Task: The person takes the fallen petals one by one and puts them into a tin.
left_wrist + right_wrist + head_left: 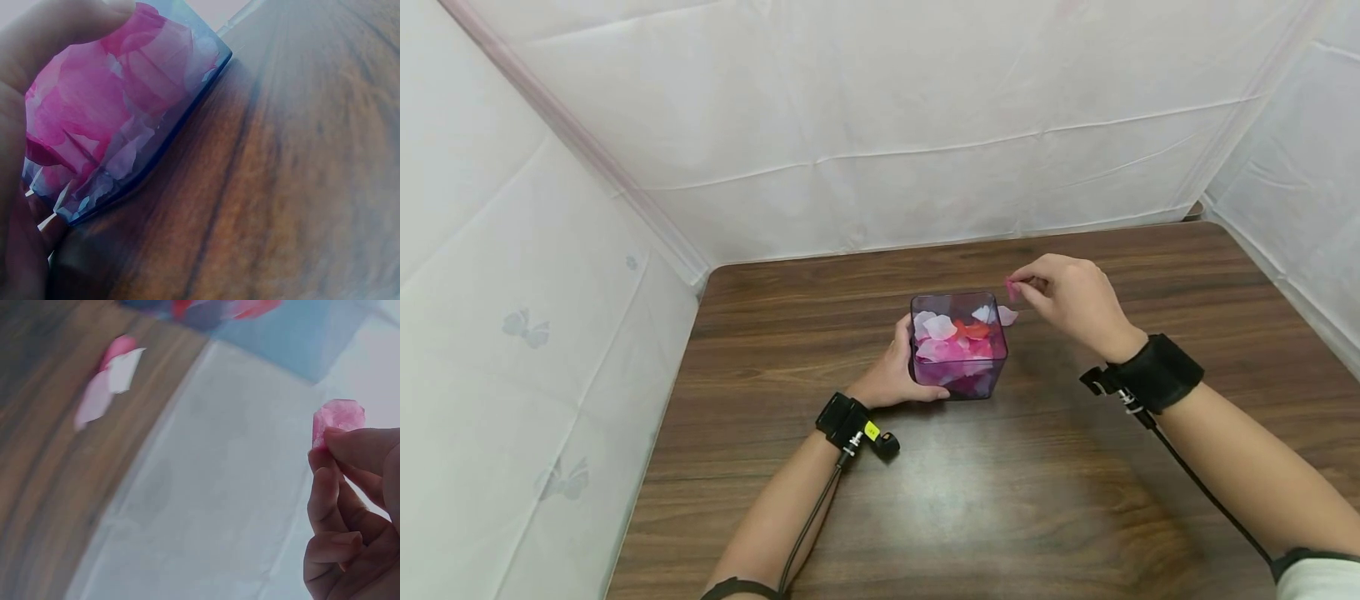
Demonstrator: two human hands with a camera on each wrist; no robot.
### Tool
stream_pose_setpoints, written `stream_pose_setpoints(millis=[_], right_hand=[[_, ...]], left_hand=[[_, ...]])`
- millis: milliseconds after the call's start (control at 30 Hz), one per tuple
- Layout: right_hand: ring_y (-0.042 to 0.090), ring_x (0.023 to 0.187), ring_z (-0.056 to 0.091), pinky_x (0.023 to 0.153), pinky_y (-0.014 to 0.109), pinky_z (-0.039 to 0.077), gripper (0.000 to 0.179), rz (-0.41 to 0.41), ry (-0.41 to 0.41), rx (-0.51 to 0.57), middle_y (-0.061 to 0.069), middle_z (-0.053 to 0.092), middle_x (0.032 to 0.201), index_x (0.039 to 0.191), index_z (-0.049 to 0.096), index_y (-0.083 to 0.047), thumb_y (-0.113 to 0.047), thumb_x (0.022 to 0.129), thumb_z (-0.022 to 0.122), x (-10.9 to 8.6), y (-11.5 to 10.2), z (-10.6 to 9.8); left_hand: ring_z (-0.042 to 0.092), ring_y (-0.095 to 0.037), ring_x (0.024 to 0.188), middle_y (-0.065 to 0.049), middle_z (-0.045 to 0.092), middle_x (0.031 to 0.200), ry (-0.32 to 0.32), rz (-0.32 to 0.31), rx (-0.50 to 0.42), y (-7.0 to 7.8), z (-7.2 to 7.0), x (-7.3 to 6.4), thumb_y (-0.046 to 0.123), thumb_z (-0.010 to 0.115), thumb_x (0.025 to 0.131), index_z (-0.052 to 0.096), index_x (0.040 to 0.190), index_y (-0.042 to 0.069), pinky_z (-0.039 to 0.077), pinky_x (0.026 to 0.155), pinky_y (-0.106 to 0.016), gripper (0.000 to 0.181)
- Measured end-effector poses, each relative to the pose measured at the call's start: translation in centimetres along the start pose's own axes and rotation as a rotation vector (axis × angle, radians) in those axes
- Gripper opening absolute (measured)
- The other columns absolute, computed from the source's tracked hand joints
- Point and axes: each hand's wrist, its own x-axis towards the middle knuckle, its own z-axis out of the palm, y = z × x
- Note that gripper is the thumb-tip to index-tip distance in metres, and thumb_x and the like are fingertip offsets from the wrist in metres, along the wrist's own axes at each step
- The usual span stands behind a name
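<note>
A clear purple square box stands on the table, holding pink, white and red flower petals. My left hand grips it from the left, thumb along the near side; the left wrist view shows petals pressed against the see-through wall. Past the box's far right corner, my right hand is raised, pinching a pink petal between thumb and fingertips. Below that hand, a pale pink petal lies on the table beside the box. In the right wrist view, several loose petals overlap there.
The brown wood-grain table spreads around the box on all sides. White sheeting hangs behind the table's far edge and at both sides. Each wrist wears a black strap with a cable running up the arm.
</note>
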Motion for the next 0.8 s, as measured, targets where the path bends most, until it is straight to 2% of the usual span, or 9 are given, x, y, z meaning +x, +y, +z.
stream_pose_setpoints(millis=[167,367,600,800], right_hand=[[0.014,0.066,0.06,0.059,0.034,0.048,0.007,-0.091,0.009,0.017,0.006,0.071,0.084,0.094,0.077,-0.006,-0.005,0.087,0.077,0.2,-2.7,0.2],[0.014,0.07,0.061,0.058,0.032,0.051,0.01,-0.139,-0.064,-0.02,0.005,0.071,0.088,0.096,0.078,-0.008,-0.008,0.086,0.079,0.1,-4.6,1.5],[0.017,0.074,0.064,0.06,0.033,0.053,0.012,-0.159,-0.126,-0.018,0.004,0.071,0.088,0.095,0.078,-0.007,-0.011,0.085,0.082,0.2,-5.4,2.5],[0.018,0.078,0.065,0.061,0.033,0.054,0.013,-0.17,-0.143,-0.01,0.003,0.071,0.088,0.094,0.078,-0.008,-0.016,0.085,0.083,0.3,-5.4,2.9]], left_hand=[[0.039,-0.015,0.134,-0.004,0.035,0.146,0.012,0.026,0.022,-0.4,-0.1,0.0,0.019,0.094,0.068,0.005,0.153,0.025,0.032,0.115,-0.041,0.123],[0.04,-0.014,0.132,-0.002,0.035,0.146,0.012,0.028,0.031,-0.4,0.0,0.2,0.021,0.095,0.067,0.005,0.153,0.025,0.034,0.113,-0.039,0.125],[0.04,-0.015,0.132,-0.003,0.034,0.147,0.011,0.036,0.046,-0.8,0.1,0.3,0.022,0.095,0.067,0.004,0.154,0.025,0.035,0.112,-0.039,0.126],[0.041,-0.016,0.132,-0.004,0.036,0.146,0.028,0.055,0.065,-0.8,-0.1,0.3,0.022,0.095,0.067,0.005,0.154,0.023,0.035,0.112,-0.038,0.125]])
